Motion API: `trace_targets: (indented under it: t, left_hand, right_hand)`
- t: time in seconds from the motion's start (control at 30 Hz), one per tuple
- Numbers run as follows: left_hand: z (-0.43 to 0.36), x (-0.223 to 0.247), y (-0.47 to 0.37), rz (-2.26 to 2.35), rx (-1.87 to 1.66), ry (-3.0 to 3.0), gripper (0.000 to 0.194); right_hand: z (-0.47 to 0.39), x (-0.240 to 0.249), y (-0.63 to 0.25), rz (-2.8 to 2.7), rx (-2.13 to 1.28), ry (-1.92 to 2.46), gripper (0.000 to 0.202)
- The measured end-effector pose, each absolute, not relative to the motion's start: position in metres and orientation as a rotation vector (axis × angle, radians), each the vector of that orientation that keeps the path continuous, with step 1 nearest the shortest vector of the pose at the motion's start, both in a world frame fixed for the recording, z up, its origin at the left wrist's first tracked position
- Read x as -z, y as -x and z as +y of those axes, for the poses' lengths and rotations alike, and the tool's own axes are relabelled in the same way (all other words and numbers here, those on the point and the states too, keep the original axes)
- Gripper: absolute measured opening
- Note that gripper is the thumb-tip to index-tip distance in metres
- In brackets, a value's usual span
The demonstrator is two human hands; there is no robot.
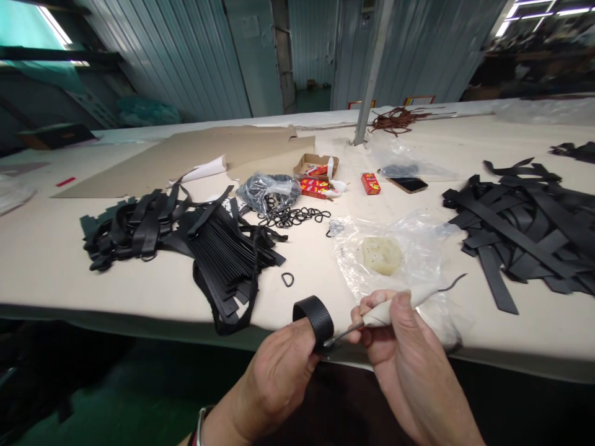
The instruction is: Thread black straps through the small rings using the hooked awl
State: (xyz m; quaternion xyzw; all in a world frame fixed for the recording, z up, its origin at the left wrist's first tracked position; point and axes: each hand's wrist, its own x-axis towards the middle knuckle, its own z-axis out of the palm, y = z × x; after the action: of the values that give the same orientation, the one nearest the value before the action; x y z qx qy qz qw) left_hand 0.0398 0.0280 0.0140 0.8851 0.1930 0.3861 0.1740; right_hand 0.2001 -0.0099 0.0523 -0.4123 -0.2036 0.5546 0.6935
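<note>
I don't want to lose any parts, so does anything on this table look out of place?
One black D-ring lies by itself beyond the left hand, well apart from the ring pile, so it may be a stray. Nothing else clearly stands out.

"What's hidden at the left hand (281, 365)?"

"Its fingertips, behind the looped black strap (320, 317); where the strap's ends meet is unclear; the white-handled tool (379, 314) has a tip too small to tell whether it touches."

"And farther away?"

"The strap pile (530, 223) on the right runs past the edge; lettering on the small red box (370, 184) is unreadably small."
</note>
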Motion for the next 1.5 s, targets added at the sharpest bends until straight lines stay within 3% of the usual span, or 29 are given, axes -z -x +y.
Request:
trace_targets:
  t: [0.17, 0.57, 0.7, 0.83, 0.97, 1.2, 1.5]
  left_hand:
    - [0.022, -0.013, -0.044, 0.740, -1.175, -2.328, 0.025]
    - [0.008, -0.020, -0.051, 0.989, -0.766, -1.385, 0.021]
    - [0.008, -0.015, -0.055, 1.080, -0.744, -1.242, 0.023]
    - [0.009, -0.012, -0.056, 1.139, -0.739, -1.062, 0.030]
    - [0.007, -0.013, -0.053, 1.073, -0.766, -0.928, 0.027]
    - [-0.003, -0.019, -0.053, 0.877, -0.749, -0.931, 0.024]
    - [-0.008, -0.025, -0.050, 0.895, -0.654, -1.028, 0.032]
  right_hand:
    - [-0.007, -0.052, -0.196, -0.430, -1.213, 0.935, 0.034]
    - [-0.003, -0.025, -0.198, -0.797, -1.081, 1.349, 0.032]
    - [0.000, -0.047, -0.197, -1.083, -0.758, 1.420, 0.031]
    - [-0.002, -0.081, -0.207, -0.927, -0.435, 1.237, 0.029]
    - [-0.005, -0.079, -0.220, -0.956, -0.774, 1.313, 0.027]
    - [-0.015, -0.022, -0.191, -1.085, -1.458, 1.400, 0.036]
    - [-0.022, -0.008, -0.186, -0.719, -1.676, 1.249, 0.038]
